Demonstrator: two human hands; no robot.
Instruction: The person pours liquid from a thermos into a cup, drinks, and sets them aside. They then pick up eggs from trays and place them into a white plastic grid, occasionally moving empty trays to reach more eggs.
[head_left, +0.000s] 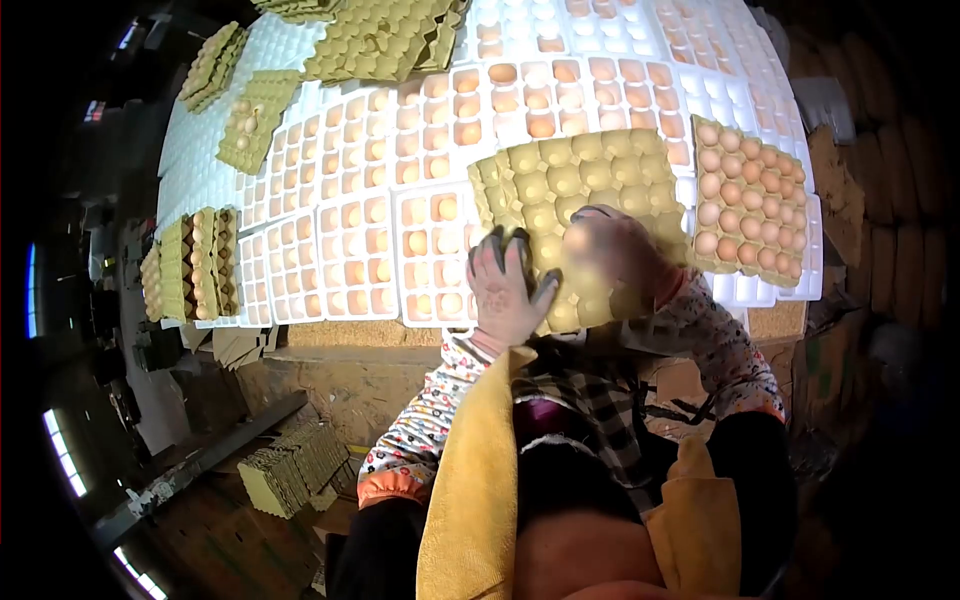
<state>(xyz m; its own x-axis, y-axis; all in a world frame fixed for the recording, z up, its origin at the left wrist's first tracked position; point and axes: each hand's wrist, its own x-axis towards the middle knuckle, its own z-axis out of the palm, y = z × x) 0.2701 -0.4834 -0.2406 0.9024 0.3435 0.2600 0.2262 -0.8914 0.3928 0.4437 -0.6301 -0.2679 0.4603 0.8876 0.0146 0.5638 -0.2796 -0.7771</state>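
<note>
In front of me lies an olive pulp egg tray (540, 190) whose visible cups hold no eggs. My left hand (505, 295) rests at its left edge, fingers spread and dark at the tips, the thumb over the tray. Over the tray's right half, my right hand (630, 255) is curled and partly blurred. A rounded, egg-coloured shape, apparently an egg (578, 237), shows at its fingers. Left of my left hand, a white compartment tray (397, 250) holds brown eggs (418, 243) in separate cells.
A pulp tray of eggs (750, 200) lies on the right. Stacked pulp trays (385, 40) stand at the back, and egg-filled stacks (190, 265) at the left. More white trays (540, 95) cover the table. Below its edge sits a bundle of pulp trays (295, 465).
</note>
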